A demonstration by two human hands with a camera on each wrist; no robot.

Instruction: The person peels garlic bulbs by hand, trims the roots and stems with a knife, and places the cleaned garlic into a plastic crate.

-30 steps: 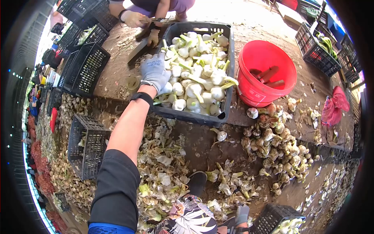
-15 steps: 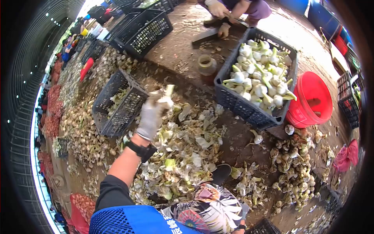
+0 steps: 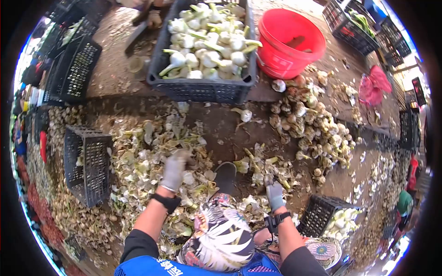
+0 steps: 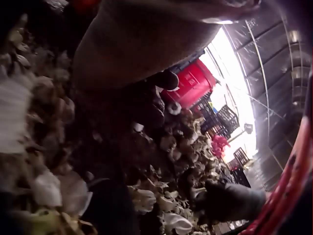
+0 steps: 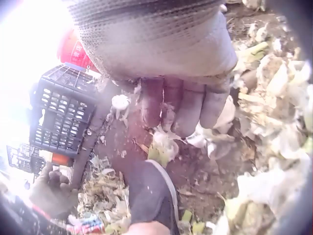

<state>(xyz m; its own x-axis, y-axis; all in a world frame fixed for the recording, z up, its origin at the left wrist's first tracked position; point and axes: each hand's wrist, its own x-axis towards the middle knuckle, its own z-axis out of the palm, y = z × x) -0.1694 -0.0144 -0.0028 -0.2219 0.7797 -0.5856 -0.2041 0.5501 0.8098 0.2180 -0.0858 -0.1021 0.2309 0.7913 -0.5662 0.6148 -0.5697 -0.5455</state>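
Note:
My left hand (image 3: 174, 171), in a pale glove, hovers over a heap of garlic skins (image 3: 138, 161). Blur and shade obscure its fingers in the head view and left wrist view, so I cannot tell whether it holds anything. My right hand (image 3: 275, 195), gloved too, hangs right of my dark shoe (image 3: 225, 175) above scattered garlic skins and stalks. In the right wrist view its fingers (image 5: 188, 115) hang loosely downward with nothing seen in their grip. A pale green stalk end (image 5: 164, 147) shows just beneath them. Trimmed garlic bulbs (image 3: 209, 57) fill a black crate (image 3: 200, 89) ahead.
A red bucket (image 3: 281, 60) with brown-handled tools stands beside the crate. Untrimmed garlic bulbs (image 3: 317, 131) lie heaped at right. A small crate (image 3: 87, 165) stands at left; another crate (image 3: 317, 218) with white garlic is near my right knee. Another person's hand (image 3: 154, 19) shows at the top.
My left hand has gone from the garlic crate, past the small crate at left with a garlic bulb at its fingers, back over the skins. My right hand has come forward into clearer view.

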